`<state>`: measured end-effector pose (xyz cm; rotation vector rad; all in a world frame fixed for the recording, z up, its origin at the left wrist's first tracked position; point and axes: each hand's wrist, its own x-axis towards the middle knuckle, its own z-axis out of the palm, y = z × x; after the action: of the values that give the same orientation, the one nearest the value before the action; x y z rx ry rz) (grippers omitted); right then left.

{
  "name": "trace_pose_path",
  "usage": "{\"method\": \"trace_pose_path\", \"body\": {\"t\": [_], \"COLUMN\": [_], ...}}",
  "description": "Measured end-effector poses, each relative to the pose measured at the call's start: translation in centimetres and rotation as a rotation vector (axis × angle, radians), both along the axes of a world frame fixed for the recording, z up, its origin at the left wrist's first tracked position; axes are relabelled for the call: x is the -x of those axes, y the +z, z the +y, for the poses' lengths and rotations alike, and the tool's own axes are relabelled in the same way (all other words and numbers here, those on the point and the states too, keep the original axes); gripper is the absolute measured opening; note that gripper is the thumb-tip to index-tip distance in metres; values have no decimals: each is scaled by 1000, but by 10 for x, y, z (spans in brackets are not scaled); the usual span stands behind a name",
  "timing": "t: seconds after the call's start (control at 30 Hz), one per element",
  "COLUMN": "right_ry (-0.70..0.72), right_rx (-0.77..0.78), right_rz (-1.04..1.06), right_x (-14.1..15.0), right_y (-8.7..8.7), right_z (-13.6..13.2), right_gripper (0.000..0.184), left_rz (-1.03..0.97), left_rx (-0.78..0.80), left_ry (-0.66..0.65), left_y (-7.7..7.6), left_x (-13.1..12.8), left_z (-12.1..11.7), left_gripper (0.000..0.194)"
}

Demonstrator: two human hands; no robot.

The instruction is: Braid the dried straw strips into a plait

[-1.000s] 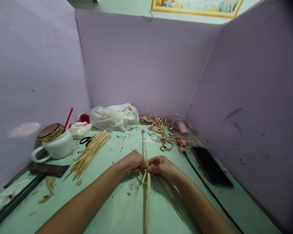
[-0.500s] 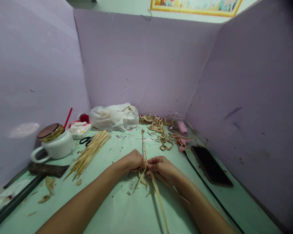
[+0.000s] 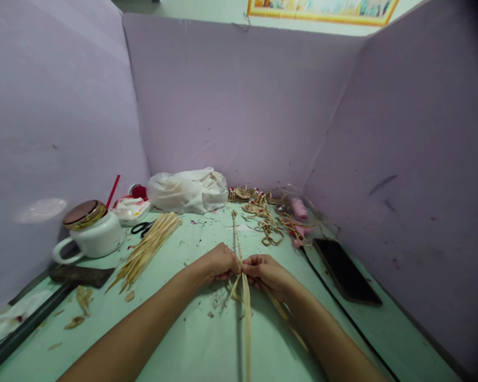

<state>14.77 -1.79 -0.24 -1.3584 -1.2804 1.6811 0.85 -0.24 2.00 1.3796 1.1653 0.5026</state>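
Note:
A thin straw braid runs from a knotted far end on the green table toward me. Where its loose strands part, my left hand pinches the braid from the left. My right hand is closed at the same spot, thumb and fingertips on the strands. One long flat straw strand hangs straight toward the near edge. Another strand passes under my right hand and along the forearm. Short strand ends stick out below my left hand. The exact crossing between the fingertips is hidden.
A bundle of straw strips lies left, beside black scissors, a white mug and a hammer. Behind are a white plastic bag and finished braided pieces. A phone and black cable lie right.
The long near strand has swung left, from slanting right to hanging nearly straight. The strand beneath my right hand shows more clearly. Both hands stay at the braid.

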Motion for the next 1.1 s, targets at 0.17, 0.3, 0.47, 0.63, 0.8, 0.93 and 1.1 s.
{"method": "trace_pose_path", "body": {"t": [0.17,0.3,0.47,0.63,0.8,0.93,1.1], "right_ry": [-25,-58,-76,-69,-49,-38,-86], "right_rx": [10,45,93,117,91,59,60], "right_rz": [-140,-113,-45,-3,-14,-6,-10], "right_x": [0,-1,-1,-3,-3,-3,-1], "right_y": [4,2,1,3,2,0,1], "right_z": [-1,1,3,3,2,1,0], "right_gripper": [13,14,13,10,12,14,13], "left_rz": [36,87,139,207,239,302,548], "left_rx": [7,-27,-37,26,51,36,-129], "left_ry": [-53,-102,-115,-96,-108,-127,-77], "left_y": [-6,-9,-10,-12,-9,2,20], "left_x": [2,5,6,8,11,12,-1], "left_z": [5,7,8,8,8,5,-14], "left_gripper": [7,5,3,16,17,16,18]}}
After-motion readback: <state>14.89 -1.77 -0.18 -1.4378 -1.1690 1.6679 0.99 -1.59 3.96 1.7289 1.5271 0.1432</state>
